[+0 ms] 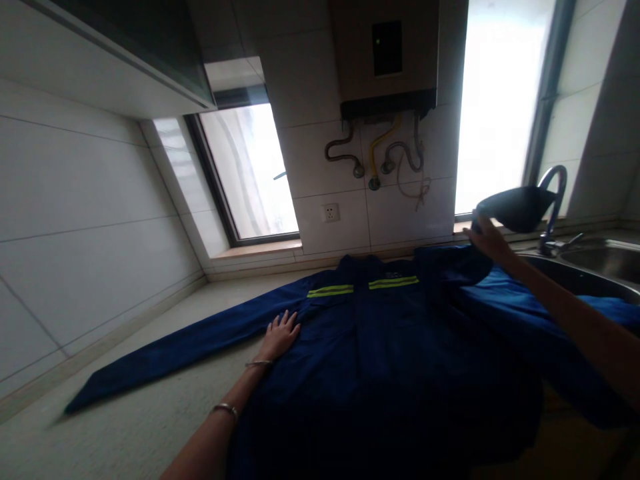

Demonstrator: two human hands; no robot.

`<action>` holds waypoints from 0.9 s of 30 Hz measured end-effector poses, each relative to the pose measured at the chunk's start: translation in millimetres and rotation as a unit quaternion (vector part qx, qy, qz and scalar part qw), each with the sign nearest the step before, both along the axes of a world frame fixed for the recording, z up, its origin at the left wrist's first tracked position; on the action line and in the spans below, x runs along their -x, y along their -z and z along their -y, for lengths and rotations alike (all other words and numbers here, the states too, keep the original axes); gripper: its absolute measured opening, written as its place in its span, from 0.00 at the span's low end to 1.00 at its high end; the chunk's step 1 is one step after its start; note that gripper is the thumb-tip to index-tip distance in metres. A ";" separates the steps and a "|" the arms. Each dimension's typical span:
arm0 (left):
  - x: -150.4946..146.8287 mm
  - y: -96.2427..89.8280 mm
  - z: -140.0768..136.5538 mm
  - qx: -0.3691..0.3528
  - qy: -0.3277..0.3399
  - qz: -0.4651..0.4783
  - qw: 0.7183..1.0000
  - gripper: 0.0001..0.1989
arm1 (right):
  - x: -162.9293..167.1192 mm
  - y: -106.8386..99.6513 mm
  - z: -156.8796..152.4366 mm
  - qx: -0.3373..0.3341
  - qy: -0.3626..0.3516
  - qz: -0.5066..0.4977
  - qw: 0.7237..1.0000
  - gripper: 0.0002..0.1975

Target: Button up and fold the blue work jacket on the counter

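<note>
A dark blue jacket [360,347] with yellow-green reflective stripes across its chest lies spread on the counter, collar toward the wall. One sleeve stretches out to the left. My left hand [281,333] rests flat on the jacket near that sleeve's armpit, fingers spread. Raised at the right, my right hand [487,239] is closed on the jacket's other sleeve [520,207], whose loose end hangs in the air toward the faucet. The fingertips there are partly hidden and a little blurred. Brighter blue cloth [515,293] lies beneath the jacket on the right.
A metal faucet [557,193] and a sink [610,260] are at the right. The pale counter [165,413] meets a tiled wall with a socket [331,213]. A water heater [387,53] with pipes hangs above, between two windows. A cabinet [125,47] overhangs the left.
</note>
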State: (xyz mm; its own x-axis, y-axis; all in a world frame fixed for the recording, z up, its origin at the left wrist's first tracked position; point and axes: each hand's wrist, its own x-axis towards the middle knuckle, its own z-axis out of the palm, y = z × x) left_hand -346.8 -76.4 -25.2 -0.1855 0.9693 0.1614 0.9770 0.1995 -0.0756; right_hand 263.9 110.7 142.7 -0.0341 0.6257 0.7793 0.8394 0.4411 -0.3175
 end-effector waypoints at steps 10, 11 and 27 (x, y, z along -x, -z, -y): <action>4.0 2.6 0.0 -0.001 0.008 0.007 1.000 0.28 | 183.5 82.7 152.6 0.087 -0.387 0.341 0.852 0.31; 3.2 1.8 0.6 -0.003 0.009 0.009 1.000 0.28 | 189.7 96.4 161.6 0.105 -0.410 0.345 0.838 0.31; -18.5 -18.0 7.9 -0.146 0.097 0.010 0.984 0.23 | 135.5 119.4 139.6 0.085 -0.294 0.217 0.927 0.22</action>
